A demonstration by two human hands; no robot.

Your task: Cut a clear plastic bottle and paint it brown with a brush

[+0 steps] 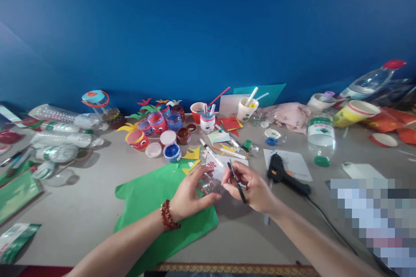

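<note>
Clear plastic piece (210,185), rounded and see-through, located between the two hands at the near middle of the surface (87,220). Whether it rests on the surface or is lifted cannot be told.

Left hand (191,194): fingers curved round the piece, index on the far side and thumb on the near side, apparently to steady it. The forearm lies over a green paper sheet (146,199).

Right hand (248,186): fingers pinching a slim black tool (241,190) between thumb and index, much as a pen is held, presumably for fine control. Its exact type cannot be confirmed.

Right of the hands, a black glue gun (286,175) lies partly on white paper (303,168), which would guard the surface from drips. Beyond the hands, a white marker (211,152) lies diagonally, within easy reach. Far left of the hands, an uncovered jar of blue paint (172,152) stands upright, as its contents require, near other paint jars and a red decorated cup (137,139).
</note>
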